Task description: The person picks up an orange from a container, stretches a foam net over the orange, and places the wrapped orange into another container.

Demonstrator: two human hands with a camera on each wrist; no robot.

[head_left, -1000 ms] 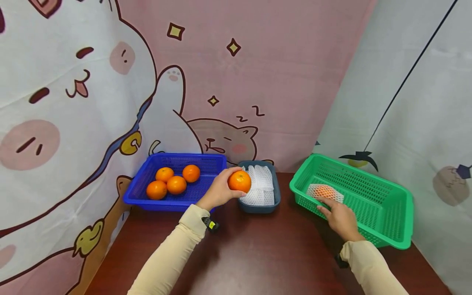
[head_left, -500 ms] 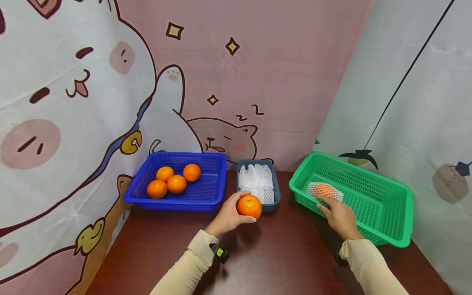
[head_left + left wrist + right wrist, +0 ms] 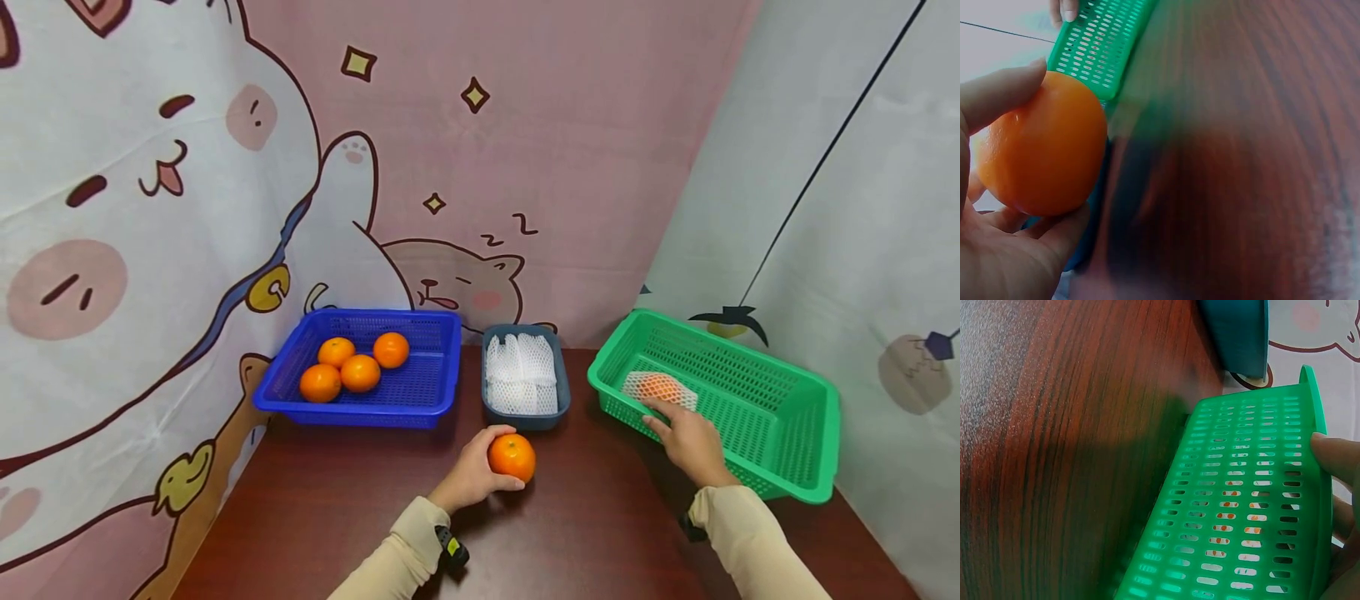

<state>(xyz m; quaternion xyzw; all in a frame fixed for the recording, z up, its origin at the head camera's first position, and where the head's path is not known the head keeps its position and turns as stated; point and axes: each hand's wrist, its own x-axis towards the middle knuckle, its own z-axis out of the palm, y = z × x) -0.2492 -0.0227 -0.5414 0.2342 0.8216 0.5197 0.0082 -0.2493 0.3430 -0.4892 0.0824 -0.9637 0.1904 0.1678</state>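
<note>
At lower centre of the head view, the left hand (image 3: 480, 471) pinches an orange (image 3: 512, 458) between the thumb and curled fingers. The orange is round, smooth and glossy, deep orange in colour, with a small stem mark on top and a pale highlight on its skin; contact with the table (image 3: 577, 537) cannot be confirmed. The table is dark red-brown with fine streaked grain, and carries a soft glare at bottom centre. At lower right, the right hand (image 3: 693, 446) reaches over the near rim of the green basket (image 3: 750, 425): thumb at the rim, other fingers on the inner side; whether they pinch the rim cannot be told. Beside its fingertips, inside the basket, lies a netted orange (image 3: 660, 387), paler through its white mesh. Beyond the held orange, at centre, a small slate-blue bin (image 3: 525, 423) contains white foam nets (image 3: 522, 379). Left of centre, the blue basket (image 3: 412, 414) contains four loose oranges (image 3: 361, 372), grouped toward its left and middle. Behind everything hangs a printed cloth (image 3: 570, 167): white cartoon animal at upper left, pink field with yellow stars at upper centre, grey-white panel at upper right.
</note>
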